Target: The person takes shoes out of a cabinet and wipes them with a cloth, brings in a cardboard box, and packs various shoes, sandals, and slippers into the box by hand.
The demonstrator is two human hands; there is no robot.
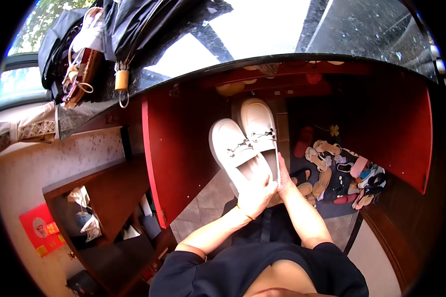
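A pair of white slip-on shoes with dark bows is held up in front of me, toes pointing away. My left hand, a thin yellow band at its wrist, grips the heel end of the left white shoe. Along the outer side of the right white shoe, my right hand closes on its heel end, mostly hidden behind it. The two shoes touch side by side, their insides facing up.
Open red cabinet doors stand either side. Many shoes and sandals lie on a dark mat at the right. Black umbrellas rest on the dark stone countertop. Lower left is a brown open cabinet.
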